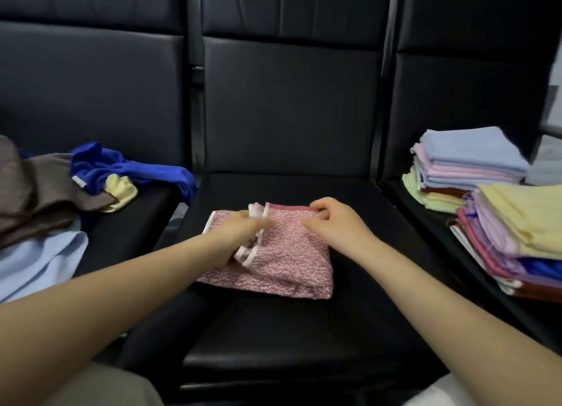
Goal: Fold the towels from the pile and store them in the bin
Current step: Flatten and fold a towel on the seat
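Pink speckled towel [282, 259] flat on middle black seat [304, 329], partly folded, white-trimmed edge lifted. Left hand [240, 235] blurred, gripping trimmed edge near towel centre. Right hand [331, 220] curled on far right corner of towel, fingers bent; grip itself not resolvable. Loose pile [60, 193] on left seat: brown, blue, yellow, pale blue cloth. Two folded stacks on right seat: rear stack [468, 162] topped pale blue, front stack [523, 223] topped yellow.
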The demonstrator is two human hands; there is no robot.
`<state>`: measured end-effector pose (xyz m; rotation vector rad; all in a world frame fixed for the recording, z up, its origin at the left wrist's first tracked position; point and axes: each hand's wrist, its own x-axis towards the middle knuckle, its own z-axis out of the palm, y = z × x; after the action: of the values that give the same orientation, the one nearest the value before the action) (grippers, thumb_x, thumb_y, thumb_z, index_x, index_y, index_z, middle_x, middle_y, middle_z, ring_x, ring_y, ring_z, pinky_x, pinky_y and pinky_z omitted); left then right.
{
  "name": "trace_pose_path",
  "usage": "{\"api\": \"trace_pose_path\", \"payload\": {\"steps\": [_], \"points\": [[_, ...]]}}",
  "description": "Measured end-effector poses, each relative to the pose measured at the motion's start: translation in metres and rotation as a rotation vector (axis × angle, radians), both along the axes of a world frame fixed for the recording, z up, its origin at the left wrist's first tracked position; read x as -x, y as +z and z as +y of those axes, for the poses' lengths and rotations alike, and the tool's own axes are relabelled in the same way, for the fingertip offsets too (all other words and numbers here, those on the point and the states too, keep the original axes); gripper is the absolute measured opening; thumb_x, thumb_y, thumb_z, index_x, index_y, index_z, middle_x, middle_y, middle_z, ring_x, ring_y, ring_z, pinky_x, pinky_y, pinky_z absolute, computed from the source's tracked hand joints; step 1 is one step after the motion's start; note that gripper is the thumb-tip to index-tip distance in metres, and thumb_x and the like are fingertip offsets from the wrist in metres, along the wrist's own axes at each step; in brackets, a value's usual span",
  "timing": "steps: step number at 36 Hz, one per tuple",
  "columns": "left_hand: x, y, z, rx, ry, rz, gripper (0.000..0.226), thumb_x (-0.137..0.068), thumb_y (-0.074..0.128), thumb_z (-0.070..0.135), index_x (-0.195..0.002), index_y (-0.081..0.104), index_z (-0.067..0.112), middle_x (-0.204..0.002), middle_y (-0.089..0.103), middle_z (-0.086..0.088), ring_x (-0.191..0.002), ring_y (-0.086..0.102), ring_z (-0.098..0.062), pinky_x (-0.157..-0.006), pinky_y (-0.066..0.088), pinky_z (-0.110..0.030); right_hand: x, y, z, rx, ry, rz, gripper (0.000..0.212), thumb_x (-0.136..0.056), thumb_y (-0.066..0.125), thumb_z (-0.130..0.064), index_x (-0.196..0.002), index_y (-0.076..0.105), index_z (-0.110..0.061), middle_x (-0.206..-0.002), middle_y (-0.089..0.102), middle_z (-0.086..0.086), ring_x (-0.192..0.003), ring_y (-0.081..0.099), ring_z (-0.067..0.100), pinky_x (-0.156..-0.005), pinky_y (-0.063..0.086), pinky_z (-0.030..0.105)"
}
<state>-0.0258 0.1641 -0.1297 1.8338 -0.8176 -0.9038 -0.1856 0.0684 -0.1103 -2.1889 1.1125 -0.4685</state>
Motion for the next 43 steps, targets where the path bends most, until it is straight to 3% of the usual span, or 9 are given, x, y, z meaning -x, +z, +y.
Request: {"api": "trace_pose_path", "payload": {"steps": [4,10,16,21,25,30,33,38,43], "points": [[0.006,-0.001,0.000,0.013,-0.052,-0.099,0.019,-0.090,0.067,0.016,-0.106,0.058,0.011,-0.107,0.068,-0.016,-0.095,0.067,-0.029,-0.092,0.053,-0.045,0.012,-0.012,-0.019,-0.107,-0.082,0.149,0.065,-0.088,0.065,-0.041,-0.142,0.042,-0.012,-0.129,0.058,0.008,-0.104,0.061,0.020,-0.084,0.050,0.032],[-0.005,0.014,0.005,0.137,-0.086,-0.023,0.023,-0.095,0.058,0.011,-0.117,0.055,0.008,-0.096,0.062,-0.015,-0.080,0.061,-0.025,-0.070,0.050,-0.037,0.017,-0.018,-0.021,-0.396,-0.028,-0.098,0.036,-0.089,0.067,-0.039,-0.111,0.065,-0.009,-0.091,0.067,0.003,-0.063,0.054,0.010,-0.054,0.041,0.021],[-0.040,0.029,0.016,0.136,-0.090,-0.002,0.024,-0.094,0.059,0.010,-0.118,0.059,0.010,-0.112,0.068,-0.021,-0.106,0.065,-0.039,-0.098,0.049,-0.053,-0.001,-0.012,-0.012,-0.335,-0.020,-0.225,0.029,-0.089,0.066,-0.042,-0.102,0.065,-0.016,-0.081,0.061,-0.001,-0.064,0.053,0.010,-0.055,0.041,0.024],[-0.072,0.010,0.029,-0.048,-0.025,-0.299,0.021,-0.090,0.064,0.017,-0.110,0.059,0.014,-0.110,0.067,-0.007,-0.097,0.064,-0.021,-0.089,0.050,-0.036,-0.017,-0.017,0.002,-0.256,-0.015,-0.071,0.065,-0.085,0.067,-0.052,-0.137,0.045,-0.018,-0.115,0.061,0.003,-0.083,0.056,0.010,-0.058,0.042,0.023],[-0.082,0.001,0.038,-0.271,-0.012,-0.558,0.026,-0.091,0.064,0.030,-0.109,0.057,0.013,-0.112,0.054,0.000,-0.090,0.051,-0.016,-0.075,0.038,-0.027,-0.018,-0.021,0.008,-0.250,0.011,0.088,0.069,-0.086,0.060,-0.061,-0.130,0.053,-0.008,-0.102,0.062,0.002,-0.077,0.055,0.010,-0.057,0.042,0.023],[-0.071,0.006,0.041,-0.238,0.006,-0.230,0.036,-0.085,0.071,0.040,-0.088,0.063,0.006,-0.088,0.054,0.003,-0.070,0.054,-0.010,-0.060,0.043,-0.021,-0.017,-0.023,0.011,-0.237,0.020,0.145,0.057,-0.080,0.060,-0.069,-0.082,0.064,-0.012,-0.082,0.063,-0.002,-0.072,0.057,0.011,-0.061,0.044,0.024],[-0.059,0.007,0.041,-0.254,-0.062,0.001,0.046,-0.078,0.078,0.038,-0.103,0.068,0.000,-0.094,0.074,-0.008,-0.088,0.071,-0.026,-0.079,0.057,-0.032,-0.017,-0.025,0.014,-0.283,0.024,0.124,0.058,-0.075,0.066,-0.069,-0.095,0.068,-0.015,-0.095,0.068,-0.003,-0.087,0.064,0.013,-0.077,0.052,0.028],[-0.030,0.009,0.036,-0.196,-0.061,0.161,0.038,-0.083,0.075,0.030,-0.109,0.064,0.003,-0.093,0.075,-0.011,-0.081,0.072,-0.023,-0.068,0.055,-0.030,-0.009,-0.020,0.019,-0.516,0.086,-0.092,0.038,-0.085,0.071,-0.043,-0.113,0.064,-0.018,-0.096,0.067,-0.007,-0.085,0.063,0.006,-0.063,0.046,0.017],[-0.006,0.011,0.023,-0.062,-0.014,0.323,0.037,-0.086,0.071,0.030,-0.112,0.060,0.006,-0.092,0.074,-0.013,-0.081,0.071,-0.028,-0.083,0.057,-0.041,0.009,-0.007,0.014,-0.869,-0.049,-0.478,0.040,-0.090,0.067,-0.035,-0.120,0.065,-0.008,-0.102,0.073,0.011,-0.092,0.071,0.024,-0.077,0.057,0.033]]}}
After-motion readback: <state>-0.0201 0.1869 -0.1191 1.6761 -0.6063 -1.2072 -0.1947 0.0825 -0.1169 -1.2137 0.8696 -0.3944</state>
